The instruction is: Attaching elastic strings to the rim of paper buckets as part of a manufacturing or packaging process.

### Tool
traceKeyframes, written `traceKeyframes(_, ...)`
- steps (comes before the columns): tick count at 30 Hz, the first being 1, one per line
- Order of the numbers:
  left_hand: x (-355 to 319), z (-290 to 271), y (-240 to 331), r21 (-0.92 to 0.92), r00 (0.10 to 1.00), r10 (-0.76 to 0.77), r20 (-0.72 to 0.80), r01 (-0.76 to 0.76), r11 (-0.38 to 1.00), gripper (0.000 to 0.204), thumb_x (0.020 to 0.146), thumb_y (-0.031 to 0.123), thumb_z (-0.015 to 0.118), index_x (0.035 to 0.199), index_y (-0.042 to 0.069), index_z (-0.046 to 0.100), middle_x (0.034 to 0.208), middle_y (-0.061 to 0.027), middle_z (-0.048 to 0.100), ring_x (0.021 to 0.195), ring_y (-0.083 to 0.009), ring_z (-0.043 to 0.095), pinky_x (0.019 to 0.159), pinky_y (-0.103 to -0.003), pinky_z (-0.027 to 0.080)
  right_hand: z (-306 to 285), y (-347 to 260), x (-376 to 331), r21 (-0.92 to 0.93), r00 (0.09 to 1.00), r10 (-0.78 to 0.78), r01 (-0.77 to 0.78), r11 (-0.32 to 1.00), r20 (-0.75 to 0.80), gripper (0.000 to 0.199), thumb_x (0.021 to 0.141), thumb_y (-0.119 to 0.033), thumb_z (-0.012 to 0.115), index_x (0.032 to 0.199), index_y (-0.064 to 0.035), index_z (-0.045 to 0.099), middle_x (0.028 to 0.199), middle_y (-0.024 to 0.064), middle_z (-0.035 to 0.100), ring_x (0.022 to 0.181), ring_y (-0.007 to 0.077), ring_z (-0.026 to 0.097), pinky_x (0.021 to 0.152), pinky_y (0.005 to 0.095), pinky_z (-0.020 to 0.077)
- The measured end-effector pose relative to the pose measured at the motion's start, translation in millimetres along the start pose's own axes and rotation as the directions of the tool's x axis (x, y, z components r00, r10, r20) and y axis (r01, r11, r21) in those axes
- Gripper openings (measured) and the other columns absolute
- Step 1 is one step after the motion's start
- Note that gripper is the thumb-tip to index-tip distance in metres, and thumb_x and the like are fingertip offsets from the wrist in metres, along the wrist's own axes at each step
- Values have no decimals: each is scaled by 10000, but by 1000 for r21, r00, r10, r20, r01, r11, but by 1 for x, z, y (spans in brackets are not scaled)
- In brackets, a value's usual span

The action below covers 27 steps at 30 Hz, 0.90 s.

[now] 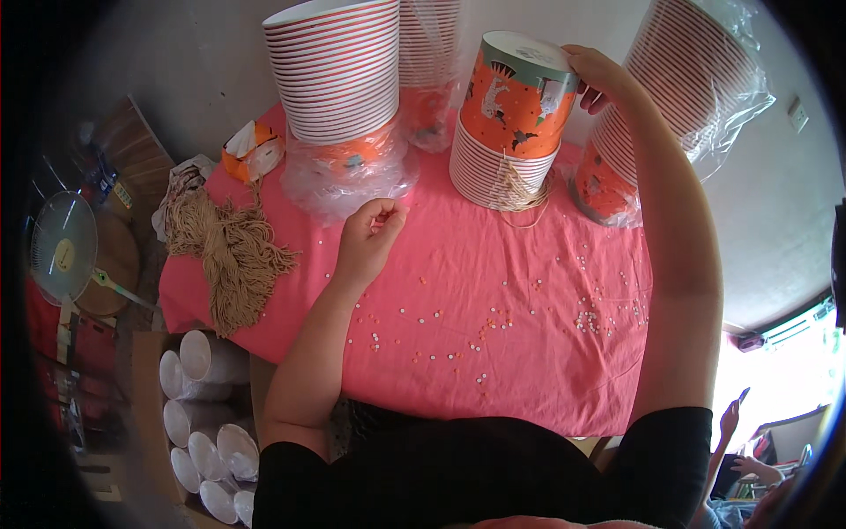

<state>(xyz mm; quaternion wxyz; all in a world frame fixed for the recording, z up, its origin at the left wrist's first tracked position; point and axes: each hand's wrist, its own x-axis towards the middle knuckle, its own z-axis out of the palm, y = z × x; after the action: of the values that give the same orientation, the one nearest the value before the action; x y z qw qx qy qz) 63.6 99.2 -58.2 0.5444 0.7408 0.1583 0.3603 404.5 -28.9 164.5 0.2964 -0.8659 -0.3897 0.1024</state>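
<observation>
At the back of the table an upside-down stack of paper buckets (529,110) shows an orange side with a green band and dark and white figures. My right hand (599,78) is closed on the upper right side of its top bucket, with part of the fingers hidden behind it. Tan cords (522,189) hang against the stack's lower rims. Over the middle of the table my left hand (372,240) has its fingers curled in; whatever they hold, if anything, is too small to make out.
More bucket stacks in clear plastic stand at the back left (335,79) and right (683,88). A bundle of tan cords (233,256) lies on the pink cloth (423,309), strewn with small white and orange discs. A carton (150,388) of wrapped white cups and a fan (63,242) are left.
</observation>
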Motion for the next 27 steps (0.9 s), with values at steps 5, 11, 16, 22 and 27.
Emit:
traceKeyframes(5, -2, 1, -6, 91, 994, 110, -17, -108, 990, 127, 915, 107, 629, 976, -3, 643, 902, -37, 647, 801, -101, 570, 750, -244, 468, 4, -3, -1, -10, 999, -1, 1, 1000, -44, 438, 880, -331, 458, 1268, -136, 518, 888, 117, 588, 493, 217, 594, 466, 373, 537)
traceKeyframes(11, -1, 8, -4, 156, 990, 138, 38, -142, 977, 113, 883, 88, 651, 958, 4, 638, 873, -66, 638, 776, -129, 590, 695, -265, 479, -15, 17, 24, -368, 848, -371, 229, 901, -379, 392, 895, -324, 489, 1136, -42, 617, 875, 156, 665, 638, 270, 667, 596, 408, 561)
traceKeyframes(16, -7, 6, 4, 230, 981, 185, 64, -195, 953, 98, 854, 59, 658, 932, 8, 626, 856, -93, 622, 743, -171, 605, 666, -280, 488, -6, -49, 1, -468, 590, -613, 401, 788, -526, 335, 850, -216, 650, 1115, -13, 634, 1002, 198, 672, 953, 320, 663, 828, 373, 516)
traceKeyframes(22, -10, 3, 7, 258, 983, 154, 102, -175, 950, 86, 886, 62, 641, 951, 7, 626, 900, -69, 618, 778, -137, 599, 692, -265, 485, 59, -136, -50, -291, 243, -923, 898, 331, -300, 251, 884, -152, 579, 1094, -48, 669, 1105, 172, 660, 976, 357, 647, 854, 428, 525)
traceKeyframes(27, -6, 5, 7, 232, 974, 210, 83, -224, 947, 92, 845, 40, 655, 922, 3, 621, 873, -92, 624, 751, -191, 612, 660, -291, 499, 87, -188, -43, -457, 511, -833, 701, 548, -214, 274, 886, -119, 538, 1110, -57, 684, 1054, 179, 685, 959, 359, 658, 854, 432, 526)
